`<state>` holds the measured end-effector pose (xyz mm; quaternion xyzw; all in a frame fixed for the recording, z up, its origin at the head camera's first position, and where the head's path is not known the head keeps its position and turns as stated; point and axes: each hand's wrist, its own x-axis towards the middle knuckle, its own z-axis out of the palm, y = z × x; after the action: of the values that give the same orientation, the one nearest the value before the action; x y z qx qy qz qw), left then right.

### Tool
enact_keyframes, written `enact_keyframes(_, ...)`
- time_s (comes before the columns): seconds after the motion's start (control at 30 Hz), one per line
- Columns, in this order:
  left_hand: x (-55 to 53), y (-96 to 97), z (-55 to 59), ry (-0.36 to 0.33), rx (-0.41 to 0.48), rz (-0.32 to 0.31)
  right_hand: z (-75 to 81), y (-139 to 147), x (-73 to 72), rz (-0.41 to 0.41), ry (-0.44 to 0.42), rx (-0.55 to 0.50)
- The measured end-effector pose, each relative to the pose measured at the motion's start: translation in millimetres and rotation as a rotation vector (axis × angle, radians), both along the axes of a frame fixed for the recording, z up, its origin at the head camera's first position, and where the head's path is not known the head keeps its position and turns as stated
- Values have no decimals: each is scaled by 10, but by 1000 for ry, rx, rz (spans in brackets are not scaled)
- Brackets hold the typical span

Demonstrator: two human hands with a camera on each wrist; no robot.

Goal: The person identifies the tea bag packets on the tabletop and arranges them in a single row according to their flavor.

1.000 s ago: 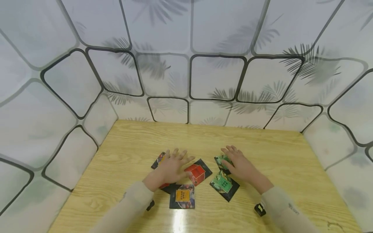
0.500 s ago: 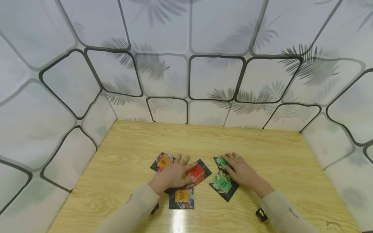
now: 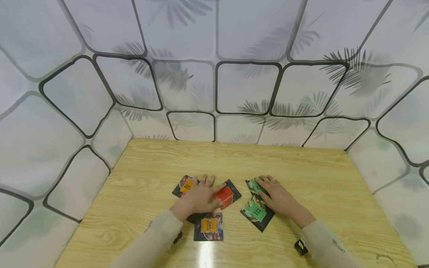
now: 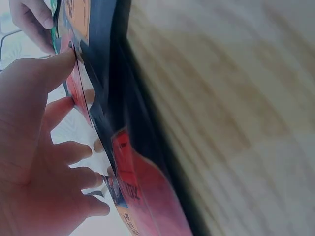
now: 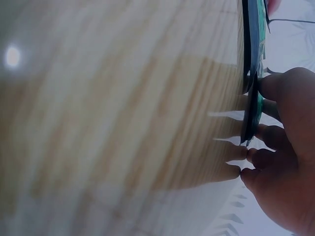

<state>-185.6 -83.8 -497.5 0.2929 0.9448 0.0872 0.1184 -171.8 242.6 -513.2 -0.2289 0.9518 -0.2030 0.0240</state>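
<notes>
My left hand (image 3: 198, 199) lies palm down with spread fingers over several flat packets. Its thumb and index finger touch a red packet (image 3: 226, 194) with a black edge. Below the palm, a second red packet (image 4: 152, 196) is mostly hidden in the head view. One orange-labelled packet (image 3: 185, 184) lies at the left fingertips, another (image 3: 209, 226) nearer the body. On the right, my right hand (image 3: 280, 198) rests with its fingers over the far green packet (image 3: 251, 183), partly covering it. A nearer green packet (image 3: 257, 212) overlaps that one's lower edge.
The packets lie on a wood-grain table (image 3: 161, 156). Patterned fabric walls (image 3: 248, 87) with leaf prints enclose it at the back and both sides. Black wrist devices (image 3: 301, 246) show beneath the sleeves.
Both hands have come down onto the packets, the left shifting right. Since half a second ago the touched red packet has slid slightly away and left; the right hand has stayed still.
</notes>
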Motion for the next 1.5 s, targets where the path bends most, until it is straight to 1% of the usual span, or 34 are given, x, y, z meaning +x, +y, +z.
enact_keyframes(0.27,-142,-37,13,-16,-5,41,22,0,-5,7,8,-3)
enact_keyframes(0.5,-242,-65,11,17,-46,69,18,-6,-8,13,10,-1)
enact_keyframes(0.7,-335,-124,-4,-25,-34,136,-21,9,-11,6,-3,8)
enact_keyframes(0.87,-408,-193,-14,-25,-32,174,-54,19,-11,6,3,14)
enact_keyframes(1.1,-481,-335,-1,-9,-5,193,-35,9,-1,7,-3,7)
enact_keyframes(1.33,-559,-526,32,0,12,252,-23,-3,10,5,6,14)
enact_keyframes(1.43,-568,-561,46,16,15,272,-10,-8,17,4,11,3)
enact_keyframes(1.5,-550,-540,53,39,25,264,-2,-8,20,0,13,0)
